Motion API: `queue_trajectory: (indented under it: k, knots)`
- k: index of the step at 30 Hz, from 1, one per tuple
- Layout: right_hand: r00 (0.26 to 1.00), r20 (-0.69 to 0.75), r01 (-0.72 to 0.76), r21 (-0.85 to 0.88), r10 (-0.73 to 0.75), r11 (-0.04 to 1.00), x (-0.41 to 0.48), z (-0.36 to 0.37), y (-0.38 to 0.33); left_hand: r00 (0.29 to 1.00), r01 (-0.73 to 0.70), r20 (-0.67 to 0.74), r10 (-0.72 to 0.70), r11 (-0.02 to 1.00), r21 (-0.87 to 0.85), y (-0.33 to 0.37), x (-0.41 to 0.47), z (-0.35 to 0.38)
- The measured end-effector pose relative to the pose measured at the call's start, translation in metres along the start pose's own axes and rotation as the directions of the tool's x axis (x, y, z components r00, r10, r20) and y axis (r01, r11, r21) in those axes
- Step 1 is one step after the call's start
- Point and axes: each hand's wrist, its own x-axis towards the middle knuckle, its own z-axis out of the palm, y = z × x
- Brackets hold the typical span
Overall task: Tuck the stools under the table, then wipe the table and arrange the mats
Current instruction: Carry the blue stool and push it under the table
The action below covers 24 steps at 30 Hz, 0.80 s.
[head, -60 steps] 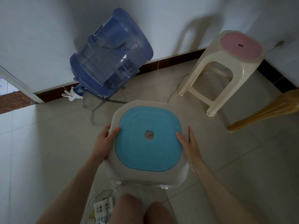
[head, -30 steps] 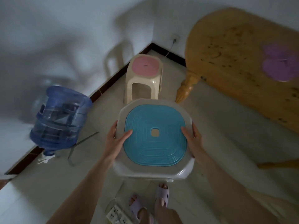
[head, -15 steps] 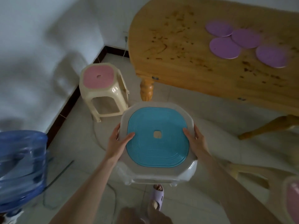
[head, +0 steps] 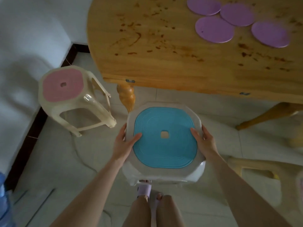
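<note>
I hold a white plastic stool with a blue seat (head: 164, 138) lifted in front of me, close to the wooden table's near edge. My left hand (head: 125, 142) grips its left rim, thumb on the blue seat. My right hand (head: 204, 141) grips the right rim the same way. The wooden table (head: 180, 66) is stained with brown spots and carries several round purple mats (head: 214, 29) at its far right. A cream stool with a pink seat (head: 64, 89) stands on the floor to the left, beside a turned table leg (head: 127, 95).
Another cream stool (head: 262, 167) shows partly at the right edge. A blue water bottle (head: 4, 202) sits at the lower left. A cable (head: 82, 158) runs across the tiled floor. The white wall with a dark skirting closes off the left side.
I have turned right and moved towards the table with the blue stool in both hands. The table now fills the top of the view, and the water bottle has slid to the left edge.
</note>
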Motion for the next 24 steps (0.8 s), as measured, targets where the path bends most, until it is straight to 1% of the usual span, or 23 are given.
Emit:
queue_trajectory:
  k: [5,8,12,17,24]
  knots:
    - [1.000,-0.021,-0.014,-0.002,0.013,1.000,0.057,-0.001,0.024,0.999,-0.007,0.038,0.005,0.999,0.041,-0.027,0.055,0.028]
    - [0.999,-0.031,-0.017,-0.003,0.017,1.000,0.098,-0.002,0.041,0.999,-0.026,0.028,0.024,0.998,0.061,-0.049,0.090,0.049]
    - [0.999,-0.042,0.010,-0.002,-0.010,1.000,0.149,-0.003,0.063,0.998,-0.061,0.024,0.060,0.997,0.047,-0.079,0.132,0.078]
    - [0.998,-0.045,0.050,-0.014,-0.050,0.999,0.199,-0.004,0.077,0.994,-0.107,0.001,0.107,0.991,0.078,-0.099,0.170,0.104]
    - [0.998,-0.042,0.044,0.014,-0.043,0.999,0.245,0.002,0.088,0.991,-0.129,-0.013,0.131,0.985,0.110,-0.112,0.213,0.120]
